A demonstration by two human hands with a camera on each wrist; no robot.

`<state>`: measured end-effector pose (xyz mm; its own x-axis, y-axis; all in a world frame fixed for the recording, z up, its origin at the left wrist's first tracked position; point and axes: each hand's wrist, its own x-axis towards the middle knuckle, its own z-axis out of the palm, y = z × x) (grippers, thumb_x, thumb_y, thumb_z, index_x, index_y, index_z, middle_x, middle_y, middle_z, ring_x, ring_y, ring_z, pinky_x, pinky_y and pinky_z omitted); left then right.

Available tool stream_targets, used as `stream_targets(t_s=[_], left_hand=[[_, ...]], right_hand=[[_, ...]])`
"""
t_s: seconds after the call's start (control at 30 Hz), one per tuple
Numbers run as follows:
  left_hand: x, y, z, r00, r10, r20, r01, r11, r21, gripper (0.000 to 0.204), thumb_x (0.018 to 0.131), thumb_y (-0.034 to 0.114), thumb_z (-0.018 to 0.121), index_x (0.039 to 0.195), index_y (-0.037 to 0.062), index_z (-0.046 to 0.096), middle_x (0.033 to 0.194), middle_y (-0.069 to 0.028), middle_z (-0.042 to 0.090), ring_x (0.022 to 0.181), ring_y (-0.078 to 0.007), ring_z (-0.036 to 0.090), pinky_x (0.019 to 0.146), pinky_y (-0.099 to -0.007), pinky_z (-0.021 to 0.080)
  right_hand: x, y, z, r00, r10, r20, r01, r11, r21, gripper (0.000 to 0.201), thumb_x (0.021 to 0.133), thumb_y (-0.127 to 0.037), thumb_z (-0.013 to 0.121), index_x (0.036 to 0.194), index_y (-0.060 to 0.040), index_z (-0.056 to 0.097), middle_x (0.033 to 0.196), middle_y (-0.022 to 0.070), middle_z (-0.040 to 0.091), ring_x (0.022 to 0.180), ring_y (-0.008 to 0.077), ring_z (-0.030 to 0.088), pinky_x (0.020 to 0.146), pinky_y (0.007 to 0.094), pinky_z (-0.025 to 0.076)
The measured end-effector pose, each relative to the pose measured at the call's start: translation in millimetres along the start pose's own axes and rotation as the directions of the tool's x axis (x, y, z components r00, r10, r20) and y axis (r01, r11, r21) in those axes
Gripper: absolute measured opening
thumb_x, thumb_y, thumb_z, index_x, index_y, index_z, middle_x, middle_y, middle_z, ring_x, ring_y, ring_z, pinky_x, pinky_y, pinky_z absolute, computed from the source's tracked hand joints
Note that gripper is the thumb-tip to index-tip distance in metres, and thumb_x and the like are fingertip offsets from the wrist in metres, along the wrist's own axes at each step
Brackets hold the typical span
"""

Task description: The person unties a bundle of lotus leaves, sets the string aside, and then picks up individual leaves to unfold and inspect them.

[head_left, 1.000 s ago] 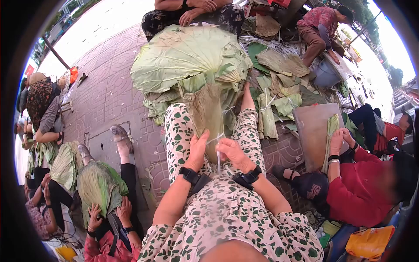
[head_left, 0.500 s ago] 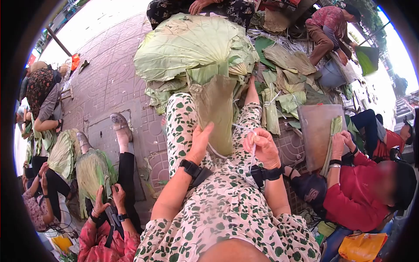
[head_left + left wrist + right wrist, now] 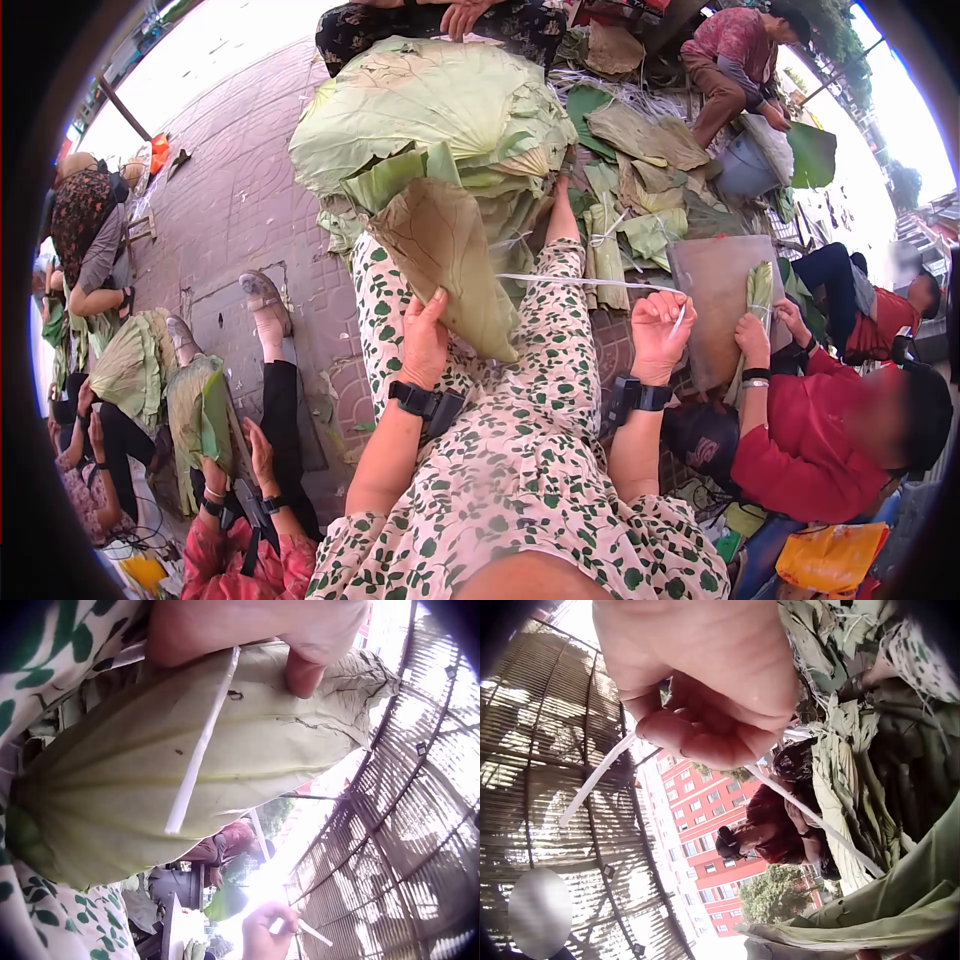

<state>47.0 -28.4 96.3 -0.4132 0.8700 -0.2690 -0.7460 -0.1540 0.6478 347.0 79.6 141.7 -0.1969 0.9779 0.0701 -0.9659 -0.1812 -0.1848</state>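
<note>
Over the lap, my left hand [image 3: 425, 345] grips a folded bundle of dried lotus leaves [image 3: 450, 255], thumb on top along its near edge. The bundle tilts to the upper left. A white plastic strip [image 3: 580, 283] crosses the bundle and stretches out rightward to my right hand [image 3: 660, 335], which pinches it with curled fingers above the right knee. In the left wrist view the strip [image 3: 201, 742] lies across the pale ribbed leaf. A short free end sticks out past my right hand [image 3: 705, 675] in the right wrist view.
A large stack of lotus leaves [image 3: 430, 110] lies beyond the knees, before a seated person. Tied leaf bundles [image 3: 605, 250] and loose leaves cover the ground at right. A board [image 3: 715, 310] leans near a person in red [image 3: 820, 440]. More people handle leaves at left.
My right hand has moved away to the right, drawing the white strip out long and straight. The leaf bundle in my left hand has swung its top toward the left.
</note>
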Motion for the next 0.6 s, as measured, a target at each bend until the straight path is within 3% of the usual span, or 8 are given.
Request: stream_targets(t_s=[0.17,0.23,0.27,0.33,0.43,0.5,0.57,0.6], left_hand=[[1.1,1.5,-4.4,0.999,0.017,-0.029,-0.016,1.0,0.023,0.029,0.086,0.012,0.06,0.113,0.0035,0.053,0.113,-0.0044,0.057,0.103,-0.0159,0.051,0.093,-0.0313,0.037],[1.8,1.5,-3.0,0.998,0.042,-0.038,-0.04,0.999,0.032,0.028,0.086,0.012,0.06,0.112,0.0036,0.054,0.113,-0.0041,0.057,0.103,-0.0159,0.051,0.093,-0.0313,0.037],[2.1,1.1,-3.1,0.999,0.035,-0.032,-0.034,0.999,0.03,0.028,0.086,0.012,0.06,0.112,0.0036,0.054,0.113,-0.0041,0.057,0.103,-0.0159,0.051,0.093,-0.0313,0.037],[2.5,0.7,-3.7,0.998,0.028,-0.051,-0.027,0.999,0.025,0.027,0.085,0.011,0.06,0.111,0.0036,0.054,0.112,-0.0039,0.058,0.103,-0.0157,0.051,0.093,-0.0312,0.037],[2.2,0.9,-2.1,0.999,0.001,-0.04,0.0,1.0,0.022,0.027,0.085,0.011,0.06,0.111,0.0037,0.054,0.111,-0.0038,0.058,0.103,-0.0155,0.052,0.092,-0.0307,0.038],[1.9,0.3,-2.3,0.999,-0.001,-0.039,0.002,1.0,0.028,0.027,0.086,0.011,0.06,0.111,0.0037,0.054,0.111,-0.0038,0.058,0.102,-0.0154,0.052,0.092,-0.0303,0.038],[0.1,0.4,-1.4,0.999,-0.001,-0.043,0.003,0.999,0.035,0.027,0.086,0.011,0.06,0.111,0.0037,0.054,0.111,-0.0039,0.058,0.102,-0.0152,0.052,0.092,-0.03,0.038],[-0.8,2.0,1.4,0.999,0.0,-0.036,0.001,0.999,0.038,0.027,0.086,0.011,0.059,0.112,0.0036,0.054,0.111,-0.0039,0.058,0.101,-0.0152,0.053,0.091,-0.0298,0.039]], right_hand=[[-13.8,-43.6,-28.8,0.973,-0.172,-0.153,0.174,0.985,-0.001,0.014,0.085,-0.019,0.056,0.076,-0.0081,0.058,0.061,-0.0029,0.048,0.057,0.0094,0.044,0.06,0.0261,0.038],[-25.1,-60.2,-45.9,0.917,-0.277,-0.289,0.271,0.961,-0.06,0.014,0.085,-0.02,0.057,0.077,-0.0092,0.057,0.061,-0.0038,0.048,0.057,0.009,0.043,0.059,0.0263,0.038],[-32.6,-64.0,-54.6,0.914,-0.286,-0.287,0.279,0.958,-0.065,0.014,0.085,-0.02,0.057,0.077,-0.0092,0.057,0.061,-0.0038,0.048,0.057,0.009,0.043,0.059,0.0263,0.038],[-50.7,-66.9,-68.7,0.862,-0.277,-0.425,0.203,0.956,-0.212,0.013,0.085,-0.021,0.058,0.078,-0.0104,0.056,0.062,-0.0047,0.047,0.057,0.0087,0.043,0.058,0.026,0.038],[-85.2,-59.8,-101.9,0.742,-0.226,-0.632,-0.067,0.912,-0.405,0.012,0.086,-0.023,0.058,0.081,-0.0121,0.056,0.066,-0.0031,0.049,0.057,0.0103,0.044,0.058,0.0262,0.039],[-111.8,-55.4,-127.2,0.672,-0.182,-0.718,-0.29,0.827,-0.482,0.013,0.085,-0.025,0.059,0.079,-0.0134,0.057,0.064,-0.0032,0.049,0.057,0.011,0.046,0.054,0.0268,0.04],[-139.9,-46.1,-141.4,0.526,-0.232,-0.818,-0.508,0.686,-0.521,0.013,0.084,-0.025,0.059,0.078,-0.0138,0.057,0.062,-0.0026,0.05,0.056,0.0123,0.049,0.051,0.0274,0.04],[-154.0,-41.8,-144.5,0.495,-0.212,-0.843,-0.606,0.61,-0.51,0.012,0.084,-0.024,0.058,0.078,-0.0138,0.057,0.062,-0.0029,0.051,0.054,0.0113,0.048,0.05,0.0267,0.04]])
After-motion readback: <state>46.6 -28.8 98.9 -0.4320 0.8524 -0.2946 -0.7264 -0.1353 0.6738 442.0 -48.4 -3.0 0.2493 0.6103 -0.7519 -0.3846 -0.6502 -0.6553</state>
